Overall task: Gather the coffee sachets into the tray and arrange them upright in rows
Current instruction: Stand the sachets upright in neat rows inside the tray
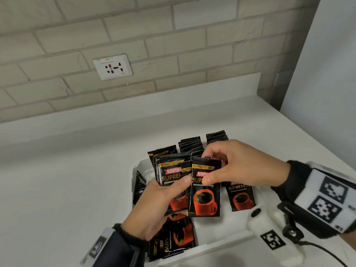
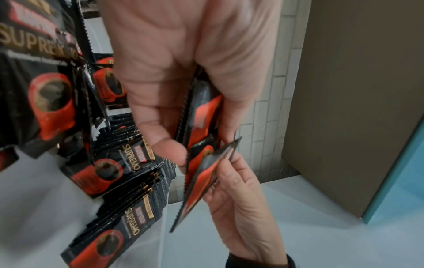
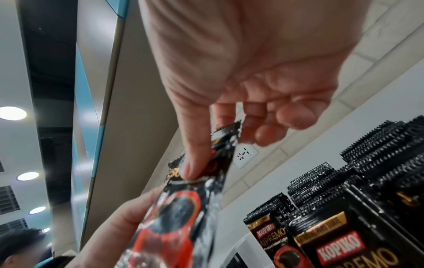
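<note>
A single Kopiko Supremo sachet (image 1: 205, 187) is pinched near its upper half by the right hand (image 1: 238, 166), thumb on the printed face and forefinger behind it; the remaining fingers (image 3: 296, 116) are seen loosely curled and free in the right wrist view. A small fan of sachets (image 1: 171, 174) is gripped by the left hand (image 1: 159, 205), with the thumb pressed across their fronts. The two grips lie just beside each other, the single sachet at about 3 o'clock from the fan and touching or overlapping its edge; which of the two cannot be told.

The single sachet's long axis runs from 12 to 6 o'clock in the head view, serrated top edge toward 12 and the red cup toward 6, its printed face turned to the wearer. It hangs above the white tray (image 1: 215, 247), not yet set down.

In the tray, upright rows of sachets (image 1: 215, 136) stand from 12 to 1 o'clock of the hands, their serrated tops upward. A front sachet (image 1: 240, 195) leans at 4 o'clock of the right grip, and loose sachets (image 1: 173, 241) lie flat at 6 o'clock under the left wrist.

The coming move is judged to turn on that match of axes: the pinched sachet already points as the rows do, so it needs only to be carried toward 12 o'clock and lowered without turning. The right hand is the nearer to the rows. The tray rests on the white tabletop (image 1: 67, 180).
</note>
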Available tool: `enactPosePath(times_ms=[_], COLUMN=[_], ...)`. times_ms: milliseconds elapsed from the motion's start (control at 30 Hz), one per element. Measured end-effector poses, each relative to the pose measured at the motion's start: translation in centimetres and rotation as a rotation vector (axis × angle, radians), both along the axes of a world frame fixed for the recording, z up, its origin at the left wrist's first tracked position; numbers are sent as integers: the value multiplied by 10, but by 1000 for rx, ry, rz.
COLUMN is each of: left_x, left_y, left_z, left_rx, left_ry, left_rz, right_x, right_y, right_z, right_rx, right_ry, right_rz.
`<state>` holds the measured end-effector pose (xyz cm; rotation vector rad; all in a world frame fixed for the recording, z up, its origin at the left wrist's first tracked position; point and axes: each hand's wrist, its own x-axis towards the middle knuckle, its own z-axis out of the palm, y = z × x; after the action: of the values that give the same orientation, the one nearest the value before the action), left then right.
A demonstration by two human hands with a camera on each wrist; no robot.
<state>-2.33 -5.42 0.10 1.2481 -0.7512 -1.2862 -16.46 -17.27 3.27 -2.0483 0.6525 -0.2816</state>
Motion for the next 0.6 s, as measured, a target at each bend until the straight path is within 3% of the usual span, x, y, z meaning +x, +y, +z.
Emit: enactPosePath(times_ms=[133,267,467,600], left_x=[-2,-7,-10,-2], left_y=[1,2,4,7], left_z=[4,2,0,8], left_rx=[-2,-13,-52,-72], left_ry=[-56,-334,-575,-633], left_rz=[-30,-3,-1,56], right_x=[-5,-13,-19,-11], right_y=[-1,-1,13,15], right_z=[-6,-9,3,18], right_rx=[130,148,-315,-379], right_ry=[-16,-11,144,164], right_rz=[-19,-66,55,73])
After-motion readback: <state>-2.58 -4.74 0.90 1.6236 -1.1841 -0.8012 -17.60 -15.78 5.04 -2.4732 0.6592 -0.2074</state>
